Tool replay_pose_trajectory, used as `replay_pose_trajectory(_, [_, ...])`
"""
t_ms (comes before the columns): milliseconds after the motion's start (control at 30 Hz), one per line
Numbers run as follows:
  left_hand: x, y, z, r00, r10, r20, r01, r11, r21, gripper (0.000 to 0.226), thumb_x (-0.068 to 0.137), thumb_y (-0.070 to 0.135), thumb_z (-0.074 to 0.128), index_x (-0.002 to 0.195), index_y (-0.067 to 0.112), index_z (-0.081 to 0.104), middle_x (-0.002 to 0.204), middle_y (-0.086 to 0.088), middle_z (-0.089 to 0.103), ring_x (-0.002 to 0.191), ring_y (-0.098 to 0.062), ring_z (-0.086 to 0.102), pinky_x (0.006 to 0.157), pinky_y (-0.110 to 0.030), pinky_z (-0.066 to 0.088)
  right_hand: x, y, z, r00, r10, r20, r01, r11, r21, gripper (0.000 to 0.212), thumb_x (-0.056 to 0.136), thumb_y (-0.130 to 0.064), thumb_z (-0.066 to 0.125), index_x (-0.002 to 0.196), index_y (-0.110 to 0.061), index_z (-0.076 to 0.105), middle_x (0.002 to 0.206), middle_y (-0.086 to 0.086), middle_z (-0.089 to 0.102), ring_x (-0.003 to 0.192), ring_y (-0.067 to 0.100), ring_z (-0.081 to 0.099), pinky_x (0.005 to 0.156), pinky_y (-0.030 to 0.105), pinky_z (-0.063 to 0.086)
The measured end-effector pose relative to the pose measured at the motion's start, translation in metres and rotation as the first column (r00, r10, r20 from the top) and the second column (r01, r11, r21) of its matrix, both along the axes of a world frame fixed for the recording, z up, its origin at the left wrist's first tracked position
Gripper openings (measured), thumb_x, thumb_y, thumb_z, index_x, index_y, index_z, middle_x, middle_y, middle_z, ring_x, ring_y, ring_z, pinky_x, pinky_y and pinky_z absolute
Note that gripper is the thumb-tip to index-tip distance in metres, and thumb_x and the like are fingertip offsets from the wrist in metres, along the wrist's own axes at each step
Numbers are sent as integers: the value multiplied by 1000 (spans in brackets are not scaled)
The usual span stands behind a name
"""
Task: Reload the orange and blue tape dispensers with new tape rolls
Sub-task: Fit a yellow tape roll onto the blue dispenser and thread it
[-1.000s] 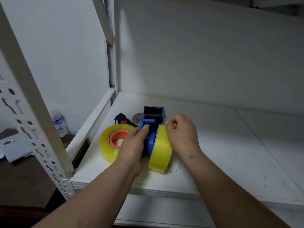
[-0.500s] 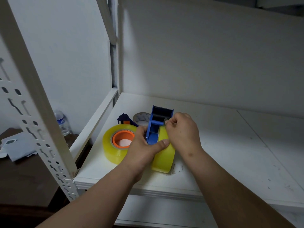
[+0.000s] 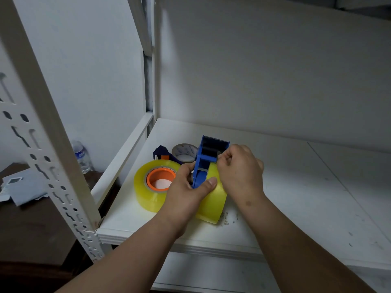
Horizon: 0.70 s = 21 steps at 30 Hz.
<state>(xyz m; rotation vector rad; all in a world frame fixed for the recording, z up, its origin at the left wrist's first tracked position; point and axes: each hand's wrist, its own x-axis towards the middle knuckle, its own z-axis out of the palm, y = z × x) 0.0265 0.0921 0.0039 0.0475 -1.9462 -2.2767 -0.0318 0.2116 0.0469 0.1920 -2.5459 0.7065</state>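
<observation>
A blue tape dispenser (image 3: 208,154) stands upright on the white shelf (image 3: 296,187) with a yellow tape roll (image 3: 213,199) mounted on it. My left hand (image 3: 188,193) grips the dispenser and roll from the left, thumb across the roll's edge. My right hand (image 3: 240,171) is closed at the dispenser's top right, fingers pinched near the cutter end; what they pinch is hidden. To the left lies a second yellow roll (image 3: 148,191) flat on the shelf, with the orange dispenser hub (image 3: 160,179) inside it.
An empty tape core (image 3: 185,152) and a dark blue part (image 3: 161,152) lie behind the flat roll. A perforated white upright (image 3: 53,155) stands at front left. A water bottle (image 3: 81,155) and papers (image 3: 21,187) sit on a dark table at left. Debris (image 3: 225,218) lies beside the roll.
The blue dispenser has been turned slightly so its open top faces more to the right. My left thumb has slid over the roll's edge, and my right hand has risen towards the cutter end.
</observation>
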Motion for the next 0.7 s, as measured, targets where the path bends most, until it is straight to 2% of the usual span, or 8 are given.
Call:
replay_pose_trajectory(67, [-1, 1, -1, 1000, 2, 2, -2, 1000, -10, 41, 83, 25, 75, 118, 31, 55, 104, 9, 67, 84, 9, 62, 70, -11, 50, -2, 1, 1, 1000, 1, 17, -1, 1000, 26, 20, 86, -23, 51, 68, -23, 43, 79, -5, 54, 78, 19, 51, 78, 35, 31])
replay_pose_trajectory(200, [-3, 0, -1, 1000, -1, -4, 1, 1000, -7, 38, 82, 25, 76, 113, 33, 56, 100, 11, 67, 83, 10, 62, 68, -7, 48, -5, 4, 7, 997, 24, 79, -31, 995, 93, 29, 87, -27, 54, 62, -29, 40, 78, -9, 55, 78, 16, 53, 79, 33, 28])
replay_pose_trajectory(300, [-4, -1, -2, 1000, -8, -1, 8, 1000, -5, 36, 82, 26, 76, 111, 34, 55, 101, 10, 66, 83, 10, 62, 66, -5, 47, -12, 9, 16, 969, 35, 244, -37, 999, 5, 23, 84, -35, 58, 63, -28, 52, 74, -14, 61, 81, 12, 59, 87, 34, 34])
replay_pose_trajectory(367, [-5, -1, -2, 1000, -20, 4, 21, 1000, -11, 37, 82, 28, 76, 112, 35, 55, 103, 8, 66, 83, 10, 62, 66, -5, 47, -14, 11, 20, 955, 26, 297, -18, 999, -30, 22, 79, -39, 62, 61, -28, 56, 65, -19, 60, 76, 8, 58, 93, 39, 41])
replay_pose_trajectory(500, [-6, -1, -1, 1000, -26, 12, 26, 1000, -9, 36, 82, 30, 75, 110, 37, 54, 104, 9, 66, 84, 9, 62, 66, -5, 48, -16, 12, 21, 952, 11, 306, -7, 1000, -16, 19, 74, -38, 64, 59, -28, 58, 61, -19, 58, 71, 6, 57, 92, 43, 46])
replay_pose_trajectory(600, [-6, -2, -1, 999, -33, 18, 33, 999, -13, 35, 82, 30, 75, 109, 39, 55, 104, 8, 66, 85, 8, 63, 68, -8, 49, -19, 13, 21, 941, 22, 338, -8, 999, -44, 19, 75, -35, 64, 60, -26, 57, 64, -16, 60, 76, 14, 61, 89, 44, 49])
replay_pose_trajectory(700, [-7, -2, -1, 999, -41, 23, 41, 999, -19, 34, 83, 31, 74, 109, 40, 55, 105, 8, 65, 86, 7, 62, 71, -12, 49, -21, 14, 19, 951, 16, 309, -17, 1000, 1, 23, 79, -37, 62, 61, -25, 55, 66, -14, 61, 78, 16, 62, 87, 37, 44])
